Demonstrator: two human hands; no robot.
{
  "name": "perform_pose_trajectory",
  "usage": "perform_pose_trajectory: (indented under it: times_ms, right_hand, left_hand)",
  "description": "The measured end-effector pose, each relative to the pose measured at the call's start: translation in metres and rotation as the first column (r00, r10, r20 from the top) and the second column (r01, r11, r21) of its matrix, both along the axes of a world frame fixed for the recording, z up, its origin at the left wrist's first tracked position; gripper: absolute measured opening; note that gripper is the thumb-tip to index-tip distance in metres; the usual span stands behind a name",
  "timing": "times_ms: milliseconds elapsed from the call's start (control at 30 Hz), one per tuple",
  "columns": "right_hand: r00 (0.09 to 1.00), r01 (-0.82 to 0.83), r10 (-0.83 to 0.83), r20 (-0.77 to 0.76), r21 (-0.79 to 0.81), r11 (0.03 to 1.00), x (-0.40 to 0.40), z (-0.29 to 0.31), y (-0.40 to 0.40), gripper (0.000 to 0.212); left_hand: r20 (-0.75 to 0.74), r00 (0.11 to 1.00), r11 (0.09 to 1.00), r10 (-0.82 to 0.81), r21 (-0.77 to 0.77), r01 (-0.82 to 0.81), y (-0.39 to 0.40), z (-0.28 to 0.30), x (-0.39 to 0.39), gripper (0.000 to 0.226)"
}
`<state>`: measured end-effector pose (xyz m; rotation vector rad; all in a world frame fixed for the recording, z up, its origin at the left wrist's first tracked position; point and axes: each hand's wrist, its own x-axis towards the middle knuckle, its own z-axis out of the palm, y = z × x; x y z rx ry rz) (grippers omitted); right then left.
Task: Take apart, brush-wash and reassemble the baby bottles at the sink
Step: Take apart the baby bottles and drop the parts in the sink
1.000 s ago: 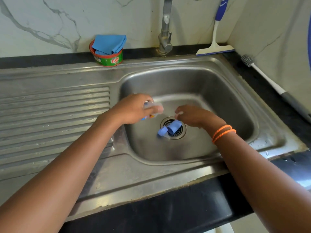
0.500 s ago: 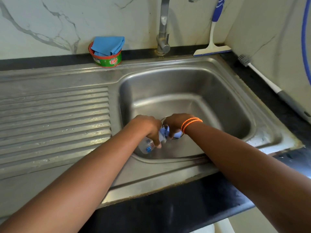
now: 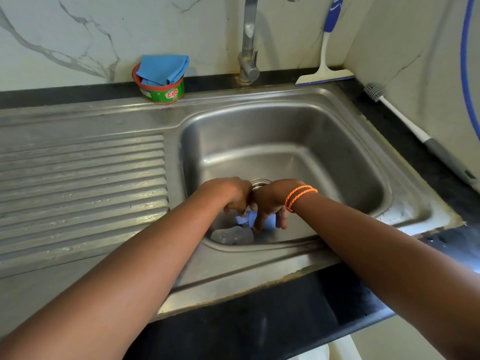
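Gripping the blue cap (image 3: 268, 220) low in the sink (image 3: 337, 141), right hand (image 3: 270, 203) curled round it; left hand (image 3: 231, 196) pinches its other end. Twist apart over the clear bottle (image 3: 232, 235), near the drain (image 3: 259, 183); keep parts from slipping in.

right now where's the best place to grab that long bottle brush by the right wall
Grip the bottle brush's grey handle, probably coming from above and the sink side. It lies flat along the black counter close to the wall, bristle head pointing toward the back corner, so the wall side looks tight, and the thick handle end lies nearest you.
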<state>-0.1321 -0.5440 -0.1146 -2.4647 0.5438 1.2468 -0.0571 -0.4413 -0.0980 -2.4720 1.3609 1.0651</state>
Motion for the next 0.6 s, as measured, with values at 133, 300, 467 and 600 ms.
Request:
perform_pose_trajectory:
  times_ms: [133, 300, 467, 600]
  right_hand:
    - [0.998, -0.05, 0.054, 0.021, -0.147, 0.988, -0.002, 0.002, 0.002, 0.062]
    - [0.994, -0.105, 0.109, 0.004, -0.219, 0.97, -0.01, 0.008, 0.006, 0.06]
    - [0.995, -0.104, 0.104, -0.012, -0.177, 0.979, -0.012, 0.01, 0.01, 0.066]
    - [0.998, -0.06, 0.06, 0.0, -0.096, 0.994, -0.012, 0.009, 0.004, 0.075]
  left_hand:
    - [-0.038, 0.999, 0.999, 0.02, 0.049, -0.018, 0.001, -0.005, -0.002, 0.038]
    - [0.133, 0.985, 0.987, 0.111, -0.131, -0.094, 0.006, 0.003, 0.009, 0.022]
    - [0.085, 0.968, 0.943, 0.237, -0.259, -0.209, 0.016, 0.01, 0.022, 0.023]
    - [0.032, 0.959, 0.899, 0.281, -0.358, -0.252, 0.028, 0.015, 0.029, 0.023]
